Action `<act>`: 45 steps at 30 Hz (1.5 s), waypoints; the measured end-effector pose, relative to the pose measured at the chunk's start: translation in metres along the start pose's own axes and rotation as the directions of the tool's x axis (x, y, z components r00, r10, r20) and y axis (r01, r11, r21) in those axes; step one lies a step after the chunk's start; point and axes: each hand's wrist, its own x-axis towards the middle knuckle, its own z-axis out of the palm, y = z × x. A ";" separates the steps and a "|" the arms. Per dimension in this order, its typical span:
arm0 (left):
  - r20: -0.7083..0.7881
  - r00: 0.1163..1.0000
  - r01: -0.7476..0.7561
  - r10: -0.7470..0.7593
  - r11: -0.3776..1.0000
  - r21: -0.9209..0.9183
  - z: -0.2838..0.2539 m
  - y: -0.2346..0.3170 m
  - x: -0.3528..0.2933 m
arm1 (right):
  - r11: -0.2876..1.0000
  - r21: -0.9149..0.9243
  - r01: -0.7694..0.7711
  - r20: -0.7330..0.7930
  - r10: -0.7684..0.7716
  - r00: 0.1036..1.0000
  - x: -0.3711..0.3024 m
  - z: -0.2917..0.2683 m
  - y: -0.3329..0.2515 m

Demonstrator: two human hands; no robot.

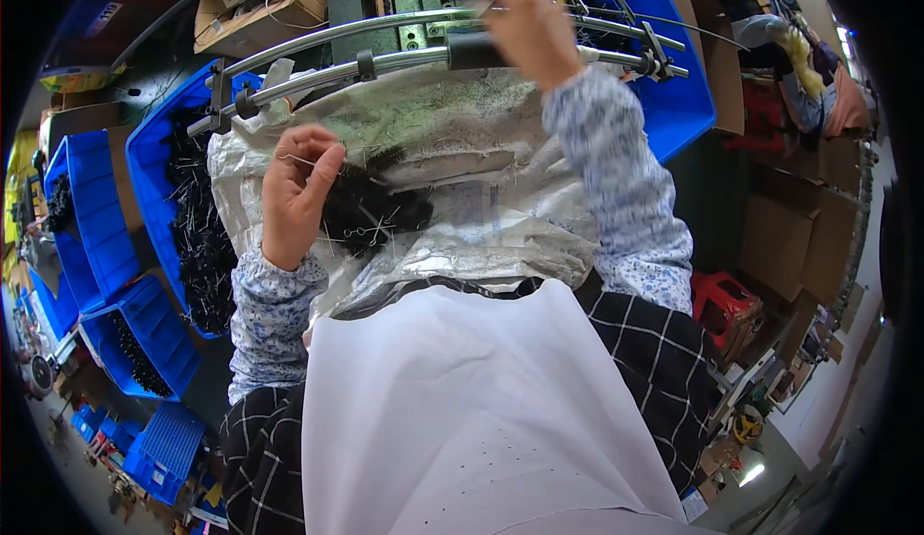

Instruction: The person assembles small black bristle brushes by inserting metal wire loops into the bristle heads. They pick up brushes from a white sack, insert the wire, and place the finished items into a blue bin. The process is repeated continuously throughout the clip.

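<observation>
My left hand [300,189] is raised over a pale woven sack [539,217] spread in front of me. Its thumb and fingers pinch a thin metal wire [296,159]. Just right of that hand, a heap of black bristly pieces [404,210] lies on the sack, with thin wires that end in small loops [358,234]. My right hand [531,35] reaches over the metal rails to the green machine [416,1]. Its fingers are smeared by motion, and what they may hold is hidden.
Two bent metal rails [332,71] cross in front of the machine. A blue bin [159,165] with black wire-stemmed pieces stands at left, another blue bin [688,102] at right. A wooden box [252,11] sits far left. Red stools [724,306] stand at right.
</observation>
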 end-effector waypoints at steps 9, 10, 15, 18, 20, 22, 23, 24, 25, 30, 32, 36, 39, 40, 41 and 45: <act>0.400 0.725 -0.500 0.561 0.827 -0.256 0.021 0.103 -0.021 | 0.969 -0.241 -0.050 -0.190 0.004 0.982 0.038 0.020 0.058; 0.440 0.620 -0.540 0.650 0.760 -0.362 0.027 0.118 -0.020 | 0.971 -0.234 -0.051 -0.178 0.008 0.984 0.041 0.021 0.057; 0.134 0.282 -0.671 0.950 0.295 -0.680 0.068 0.120 0.000 | 0.986 -0.163 -0.017 -0.246 -0.024 0.969 0.042 0.024 0.058; 0.080 0.415 -0.651 0.906 0.357 -0.670 0.079 0.125 -0.019 | 0.989 -0.144 -0.039 -0.229 0.005 0.973 0.044 0.026 0.056; 0.140 0.352 -0.655 0.926 0.350 -0.670 0.077 0.124 -0.014 | 0.990 -0.142 -0.024 -0.215 -0.007 0.977 0.046 0.028 0.056; 0.195 0.292 -0.627 0.936 0.341 -0.701 0.074 0.124 -0.013 | 0.987 -0.161 0.009 -0.188 -0.039 0.981 0.048 0.031 0.063; 0.215 0.312 -0.593 0.926 0.366 -0.717 0.072 0.127 -0.016 | 0.983 -0.185 0.009 -0.169 -0.041 0.985 0.049 0.031 0.065; 0.226 0.323 -0.578 0.919 0.380 -0.722 0.071 0.129 -0.016 | 0.979 -0.205 0.011 -0.152 -0.043 0.987 0.051 0.032 0.066; 0.237 0.335 -0.563 0.912 0.395 -0.726 0.071 0.130 -0.017 | 0.974 -0.225 0.013 -0.135 -0.044 0.990 0.052 0.033 0.067; 0.235 0.337 -0.579 0.912 0.397 -0.712 0.070 0.135 -0.015 | 0.959 -0.282 0.021 -0.191 -0.078 0.979 0.046 0.028 0.066; 0.241 0.341 -0.554 0.908 0.402 -0.729 0.069 0.133 -0.017 | 0.950 -0.313 0.000 -0.246 -0.081 0.966 0.049 0.024 0.067; 0.265 0.310 -0.591 0.913 0.404 -0.698 0.068 0.133 -0.017 | 0.958 -0.285 0.022 -0.262 -0.100 0.960 0.046 0.024 0.061; 0.216 0.272 -0.600 0.938 0.341 -0.724 0.070 0.131 -0.012 | 0.958 -0.284 0.044 -0.263 -0.122 0.957 0.046 0.025 0.064; 0.195 0.275 -0.596 0.941 0.327 -0.734 0.071 0.130 -0.011 | 0.959 -0.280 0.044 -0.264 -0.121 0.957 0.046 0.025 0.063; 0.174 0.282 -0.592 0.944 0.314 -0.742 0.072 0.129 -0.012 | 0.960 -0.277 0.043 -0.265 -0.120 0.957 0.046 0.025 0.063; 0.198 0.298 -0.590 0.934 0.343 -0.731 0.070 0.133 -0.014 | 0.965 -0.256 0.053 -0.256 -0.120 0.959 0.047 0.027 0.060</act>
